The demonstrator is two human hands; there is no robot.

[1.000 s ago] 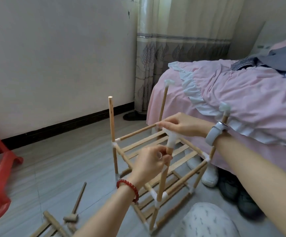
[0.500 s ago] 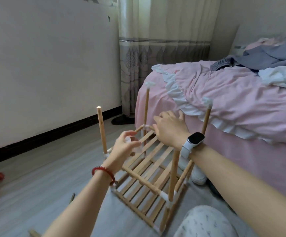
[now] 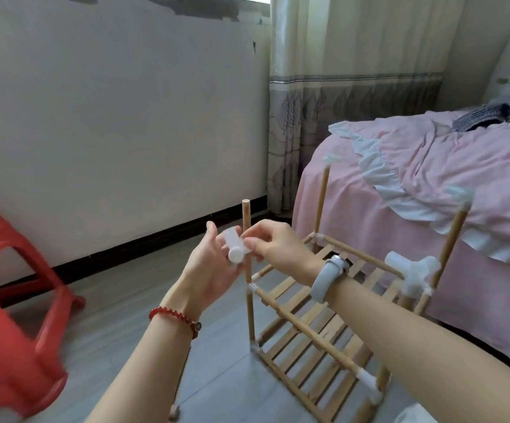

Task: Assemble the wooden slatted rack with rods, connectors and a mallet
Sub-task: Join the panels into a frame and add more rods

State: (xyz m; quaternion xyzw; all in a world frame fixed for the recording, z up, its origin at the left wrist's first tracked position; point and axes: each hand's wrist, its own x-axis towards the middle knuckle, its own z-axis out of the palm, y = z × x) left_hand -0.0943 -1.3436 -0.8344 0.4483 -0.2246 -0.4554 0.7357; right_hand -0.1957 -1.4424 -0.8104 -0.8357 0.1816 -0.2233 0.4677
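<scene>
A white plastic connector (image 3: pixel 234 246) is now held up between both hands, in front of the bare-topped upright rod (image 3: pixel 246 239) at the rack's near left corner. Half a second ago both hands were down at the slatted rack (image 3: pixel 314 328), and the near right post, then without a cap, now carries a three-way connector (image 3: pixel 412 271). The left hand (image 3: pixel 212 264) is seen with fingers curled under the loose connector, and the right hand (image 3: pixel 273 245) is pinching its upper end. The two far posts are capped in white as well, so only the near left rod is left bare. The held piece is judged to be meant for that top; it is not yet seated. The rack stands on the floor beside the pink bed (image 3: pixel 430 178), with a red stool (image 3: pixel 9 288) at the left. No mallet can be made out
</scene>
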